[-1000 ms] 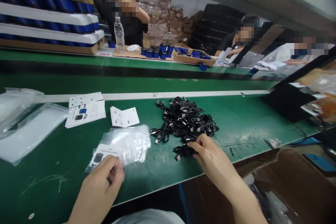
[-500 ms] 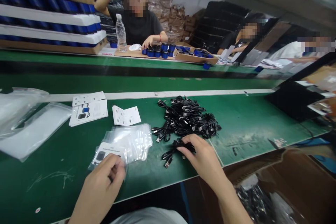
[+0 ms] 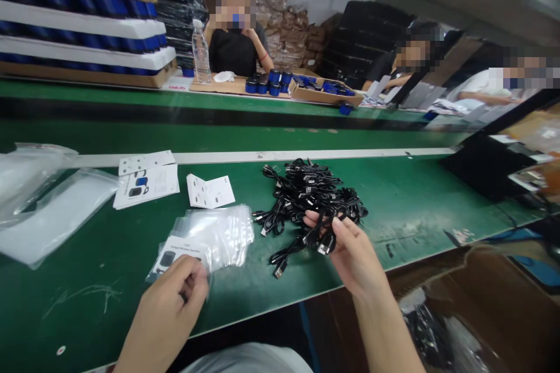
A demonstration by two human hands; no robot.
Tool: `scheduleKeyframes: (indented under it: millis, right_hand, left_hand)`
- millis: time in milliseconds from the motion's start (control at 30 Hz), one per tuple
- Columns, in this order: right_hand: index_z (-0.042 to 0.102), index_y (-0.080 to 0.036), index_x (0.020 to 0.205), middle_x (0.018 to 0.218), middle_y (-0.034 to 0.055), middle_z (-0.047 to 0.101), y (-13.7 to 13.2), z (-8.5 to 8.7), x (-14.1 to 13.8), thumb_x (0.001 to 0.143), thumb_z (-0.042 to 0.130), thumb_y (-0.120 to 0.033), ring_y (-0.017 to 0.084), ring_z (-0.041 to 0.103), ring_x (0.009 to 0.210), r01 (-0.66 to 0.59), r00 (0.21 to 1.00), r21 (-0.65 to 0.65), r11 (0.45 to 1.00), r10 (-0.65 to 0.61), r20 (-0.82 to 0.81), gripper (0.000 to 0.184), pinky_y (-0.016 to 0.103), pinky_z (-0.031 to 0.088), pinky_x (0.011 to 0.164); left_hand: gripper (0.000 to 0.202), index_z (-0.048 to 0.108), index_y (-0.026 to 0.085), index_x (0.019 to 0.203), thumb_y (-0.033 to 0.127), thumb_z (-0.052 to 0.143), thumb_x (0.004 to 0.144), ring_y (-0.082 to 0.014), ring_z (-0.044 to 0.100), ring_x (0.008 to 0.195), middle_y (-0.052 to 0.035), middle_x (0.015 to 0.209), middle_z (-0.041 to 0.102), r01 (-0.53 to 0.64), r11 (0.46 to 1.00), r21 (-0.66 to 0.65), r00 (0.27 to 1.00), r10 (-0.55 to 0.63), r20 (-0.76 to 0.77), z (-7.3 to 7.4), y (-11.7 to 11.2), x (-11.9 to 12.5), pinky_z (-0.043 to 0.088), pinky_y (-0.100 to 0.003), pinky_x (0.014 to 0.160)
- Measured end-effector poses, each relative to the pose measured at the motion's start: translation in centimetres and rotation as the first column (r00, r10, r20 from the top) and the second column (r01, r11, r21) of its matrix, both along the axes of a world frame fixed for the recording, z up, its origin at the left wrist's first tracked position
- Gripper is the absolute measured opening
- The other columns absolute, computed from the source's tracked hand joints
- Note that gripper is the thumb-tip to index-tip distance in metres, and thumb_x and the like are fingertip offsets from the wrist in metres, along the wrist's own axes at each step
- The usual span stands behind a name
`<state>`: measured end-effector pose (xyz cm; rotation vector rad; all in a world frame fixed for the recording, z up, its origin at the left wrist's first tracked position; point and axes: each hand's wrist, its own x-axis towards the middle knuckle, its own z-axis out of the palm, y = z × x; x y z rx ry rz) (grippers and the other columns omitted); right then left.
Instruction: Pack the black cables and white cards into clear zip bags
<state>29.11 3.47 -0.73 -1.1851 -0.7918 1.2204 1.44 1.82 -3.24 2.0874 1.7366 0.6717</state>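
Note:
My left hand (image 3: 172, 300) pinches the near corner of a clear plastic bag (image 3: 179, 253) that has a printed card inside; it lies on top of a stack of clear bags (image 3: 221, 233) on the green table. My right hand (image 3: 354, 253) is raised a little off the table, fingers closed on a coiled black cable (image 3: 321, 236). One loose end of black cable (image 3: 282, 259) trails on the table below it. Just beyond lies a heap of black cables (image 3: 310, 192).
White leaflets (image 3: 146, 183) and folded cards (image 3: 210, 191) lie behind the bags. Large clear plastic sheets (image 3: 48, 204) sit at far left. A black box (image 3: 485, 166) stands at right. Across the conveyor (image 3: 219, 134), other people sit by blue parts (image 3: 266, 84), a water bottle (image 3: 200, 58) and stacked trays (image 3: 83, 29).
My right hand has lifted a black cable off the table and turned palm-up with it. My left hand has stayed on the bag. The person opposite has lowered an arm.

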Motion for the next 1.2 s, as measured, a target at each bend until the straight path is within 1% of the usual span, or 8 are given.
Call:
scheduleKeyframes:
  millis: [200,300,400,500,667,867,1067,1200]
  right_hand:
    - [0.062,-0.02,0.08,0.09,0.0058,0.07,0.1,-1.0,-1.1,0.074,0.068,-0.036,0.022,0.063,0.083,0.055,0.783,0.108,0.993,-0.11,0.612,0.018,0.035,0.046,0.078]
    - [0.059,-0.02,0.086,0.083,0.0044,0.067,0.3,-1.2,-1.1,0.081,0.06,-0.039,0.019,0.061,0.075,0.081,0.749,0.126,0.989,-0.144,0.646,0.02,0.033,0.046,0.072]
    - [0.054,-0.021,0.1,0.078,0.0013,0.064,0.1,-0.7,-1.4,0.088,0.05,-0.041,0.017,0.06,0.073,0.093,0.844,0.122,0.988,-0.143,0.518,0.024,0.031,0.046,0.072]
    - [0.056,-0.02,0.095,0.059,-0.0044,0.057,-0.7,0.1,-3.3,0.09,0.051,-0.036,0.012,0.055,0.06,-0.115,0.938,0.024,0.993,0.101,0.333,0.018,0.027,0.043,0.068]
    - [0.062,-0.014,0.089,0.077,0.0039,0.064,-1.5,0.2,-8.2,0.082,0.064,-0.032,0.012,0.058,0.065,-0.495,0.863,-0.026,0.868,0.488,-0.133,0.018,0.021,0.04,0.053]
    - [0.065,-0.012,0.092,0.055,-0.0063,0.044,-1.5,-0.3,-9.9,0.079,0.068,-0.036,0.003,0.036,0.046,-0.533,0.777,-0.02,0.846,0.481,-0.407,0.027,0.015,0.026,0.043]
    - [0.062,-0.013,0.098,0.065,-0.0007,0.057,-1.3,-0.7,-10.1,0.075,0.071,-0.033,0.01,0.055,0.055,-0.559,0.716,-0.016,0.829,0.473,-0.513,0.032,0.022,0.047,0.051]
    - [0.06,-0.019,0.097,0.056,-0.0086,0.04,-1.6,-0.4,-10.1,0.08,0.067,-0.032,0.003,0.031,0.042,-0.563,0.654,-0.001,0.826,0.445,-0.612,0.023,0.012,0.029,0.039]
  left_hand:
    - [0.023,0.045,0.023,0.062,0.03,0.042,0.083,-0.0086,0.051,0.045,0.0072,0.053,0.049,-0.005,0.999,0.037,1.0,0.005,-0.007,-0.3,-0.2,-0.1,0.041,-0.017,0.048]
    - [0.022,0.046,0.023,0.063,0.029,0.041,0.084,-0.0086,0.052,0.047,0.0071,0.054,0.05,0.009,0.999,0.043,1.0,-0.009,-0.005,-0.3,-0.2,-0.2,0.042,-0.017,0.049]
    - [0.023,0.046,0.023,0.063,0.028,0.04,0.085,-0.0087,0.052,0.047,0.0071,0.055,0.05,0.012,0.999,0.034,1.0,-0.011,-0.005,-0.1,-0.2,-0.1,0.042,-0.017,0.049]
    - [0.023,0.046,0.023,0.063,0.027,0.041,0.085,-0.0087,0.051,0.047,0.0069,0.055,0.049,0.018,0.999,0.029,1.0,-0.018,0.0,0.2,-0.2,0.1,0.041,-0.017,0.049]
    - [0.023,0.045,0.022,0.062,0.025,0.041,0.085,-0.0089,0.05,0.048,0.0068,0.056,0.048,-0.011,0.998,0.055,1.0,0.011,0.006,0.4,-0.3,0.3,0.04,-0.018,0.05]
    - [0.025,0.04,0.022,0.061,0.026,0.041,0.085,-0.0089,0.046,0.047,0.0069,0.056,0.045,-0.035,0.998,0.056,0.999,0.032,0.041,0.4,-0.7,0.2,0.038,-0.019,0.049]
    - [0.024,0.043,0.022,0.062,0.024,0.041,0.086,-0.0086,0.047,0.048,0.0066,0.057,0.046,-0.016,0.999,0.048,0.999,0.013,0.052,0.5,-0.6,0.2,0.038,-0.019,0.05]
    - [0.025,0.042,0.022,0.061,0.024,0.04,0.086,-0.0087,0.048,0.048,0.0065,0.057,0.045,-0.008,0.999,0.049,0.999,0.005,0.053,0.7,-0.5,0.3,0.039,-0.019,0.05]
